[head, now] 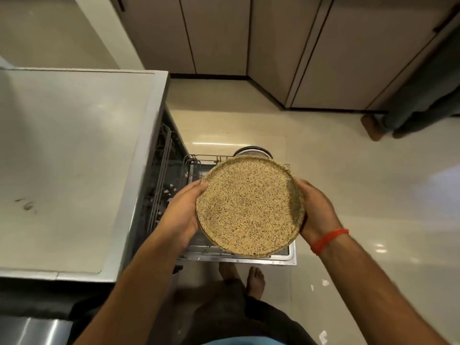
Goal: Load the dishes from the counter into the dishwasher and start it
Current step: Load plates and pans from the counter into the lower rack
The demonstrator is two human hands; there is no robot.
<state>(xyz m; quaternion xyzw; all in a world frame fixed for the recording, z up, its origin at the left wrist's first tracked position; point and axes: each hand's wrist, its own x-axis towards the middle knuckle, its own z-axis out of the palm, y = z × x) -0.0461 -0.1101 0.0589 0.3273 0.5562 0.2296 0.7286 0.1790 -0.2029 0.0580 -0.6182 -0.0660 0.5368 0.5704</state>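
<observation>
A round speckled beige plate is held level between both hands above the open dishwasher. My left hand grips its left rim, fingers underneath and thumb at the edge. On the right rim my right hand does the same; a red band circles that wrist. Below the plate the lower rack is pulled out over the dropped door. A steel vessel sits at the rack's far side, mostly hidden by the plate.
The grey counter lies to the left, above the dishwasher cavity. Beige cabinet doors line the far wall. Another person's foot stands on the glossy floor at the right. My own feet are just before the door.
</observation>
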